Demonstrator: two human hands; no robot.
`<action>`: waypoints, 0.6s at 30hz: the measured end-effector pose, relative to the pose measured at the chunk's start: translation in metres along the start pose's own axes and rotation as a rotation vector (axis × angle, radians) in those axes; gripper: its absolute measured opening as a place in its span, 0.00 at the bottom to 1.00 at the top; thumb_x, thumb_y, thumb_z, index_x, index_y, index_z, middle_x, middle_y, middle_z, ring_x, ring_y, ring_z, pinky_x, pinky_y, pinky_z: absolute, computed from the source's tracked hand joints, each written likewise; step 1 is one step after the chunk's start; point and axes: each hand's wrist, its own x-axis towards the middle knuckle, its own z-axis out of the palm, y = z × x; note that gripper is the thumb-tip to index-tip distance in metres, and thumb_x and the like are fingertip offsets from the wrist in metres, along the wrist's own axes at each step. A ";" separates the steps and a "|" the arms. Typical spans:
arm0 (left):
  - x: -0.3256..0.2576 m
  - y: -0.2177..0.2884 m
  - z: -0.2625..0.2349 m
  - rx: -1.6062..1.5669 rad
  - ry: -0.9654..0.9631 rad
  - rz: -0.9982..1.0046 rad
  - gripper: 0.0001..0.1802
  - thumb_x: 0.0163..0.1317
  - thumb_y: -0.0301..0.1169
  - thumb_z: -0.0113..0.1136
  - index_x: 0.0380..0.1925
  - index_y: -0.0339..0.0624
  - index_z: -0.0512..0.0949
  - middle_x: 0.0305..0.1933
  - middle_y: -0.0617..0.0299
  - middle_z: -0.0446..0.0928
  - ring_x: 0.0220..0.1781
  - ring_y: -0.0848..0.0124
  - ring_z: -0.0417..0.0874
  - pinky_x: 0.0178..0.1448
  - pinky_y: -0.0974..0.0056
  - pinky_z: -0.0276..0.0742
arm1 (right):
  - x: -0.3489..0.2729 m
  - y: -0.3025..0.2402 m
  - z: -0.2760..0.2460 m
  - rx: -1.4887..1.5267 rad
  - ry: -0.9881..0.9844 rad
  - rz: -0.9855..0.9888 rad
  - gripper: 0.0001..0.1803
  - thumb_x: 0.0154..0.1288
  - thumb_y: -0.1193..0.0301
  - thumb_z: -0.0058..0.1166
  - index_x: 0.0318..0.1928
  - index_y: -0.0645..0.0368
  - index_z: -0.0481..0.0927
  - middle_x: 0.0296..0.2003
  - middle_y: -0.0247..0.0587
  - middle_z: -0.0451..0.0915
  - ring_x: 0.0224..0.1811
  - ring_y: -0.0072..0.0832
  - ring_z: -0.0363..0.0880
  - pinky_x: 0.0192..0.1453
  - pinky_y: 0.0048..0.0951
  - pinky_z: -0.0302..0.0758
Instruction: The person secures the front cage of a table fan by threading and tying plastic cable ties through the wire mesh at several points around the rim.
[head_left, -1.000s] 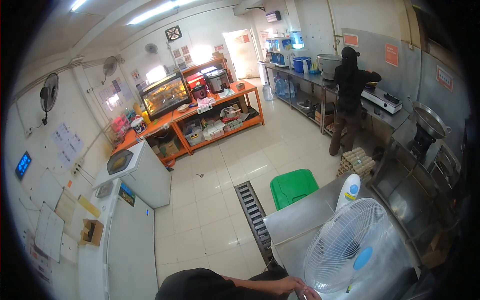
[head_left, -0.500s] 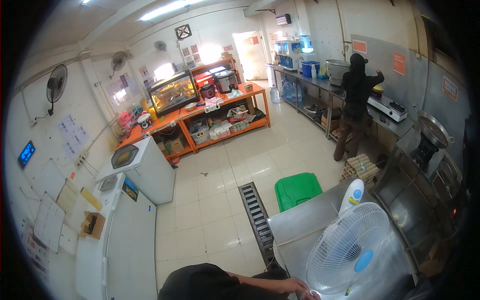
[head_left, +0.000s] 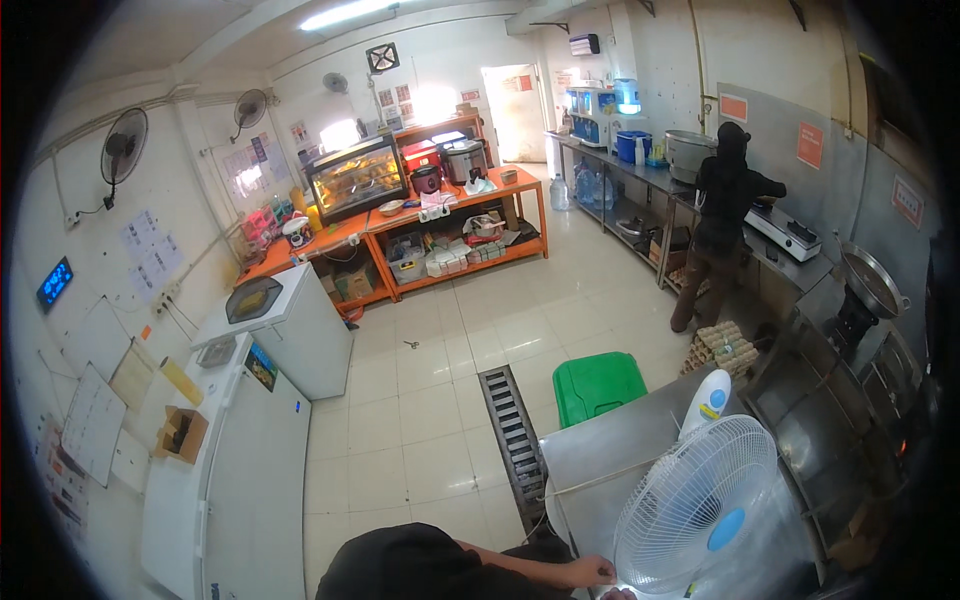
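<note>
My left hand [head_left: 592, 571] reaches in from the lower edge, its forearm bare below a black sleeve. Its fingers are closed at the lower left rim of a white fan [head_left: 727, 530] with a blue hub. Only a small part of my right hand [head_left: 617, 594] shows at the bottom edge, close beside the left, its fingers bent together. What the two hands pinch is too small to make out. The fan, its wire guard facing up, lies on a metal table [head_left: 590, 455], and a pale cord [head_left: 590, 484] crosses that table.
A green bin lid [head_left: 600, 387] stands beyond the table, left of stacked egg trays [head_left: 718, 350]. A floor drain grate [head_left: 513, 425] runs nearby. White freezers [head_left: 250, 490] line the left wall. A person in black [head_left: 722, 210] stands at the stove [head_left: 785, 235] on the right.
The view has shifted slightly. My left hand has drawn a little apart from my right at the fan's rim. The person at the stove has lowered an arm.
</note>
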 end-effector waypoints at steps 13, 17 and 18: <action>-0.004 0.044 -0.011 0.070 -0.049 -0.075 0.22 0.70 0.44 0.62 0.46 0.31 0.84 0.39 0.54 0.86 0.41 0.70 0.83 0.49 0.63 0.77 | 0.016 -0.043 0.007 0.333 -0.073 0.319 0.14 0.71 0.61 0.62 0.33 0.59 0.82 0.23 0.29 0.74 0.24 0.20 0.71 0.29 0.23 0.68; 0.007 0.022 -0.013 -0.048 -0.066 -0.194 0.22 0.70 0.44 0.63 0.42 0.31 0.85 0.34 0.61 0.84 0.34 0.77 0.77 0.41 0.68 0.73 | 0.019 -0.057 0.004 0.350 -0.121 0.419 0.16 0.70 0.62 0.61 0.26 0.53 0.75 0.19 0.25 0.66 0.18 0.17 0.63 0.22 0.23 0.58; 0.006 0.018 -0.013 -0.026 -0.117 -0.192 0.22 0.70 0.44 0.63 0.42 0.31 0.85 0.34 0.61 0.84 0.34 0.77 0.77 0.41 0.68 0.73 | 0.020 -0.051 0.004 0.383 -0.076 0.413 0.16 0.70 0.62 0.61 0.26 0.53 0.75 0.19 0.25 0.66 0.18 0.17 0.63 0.22 0.23 0.58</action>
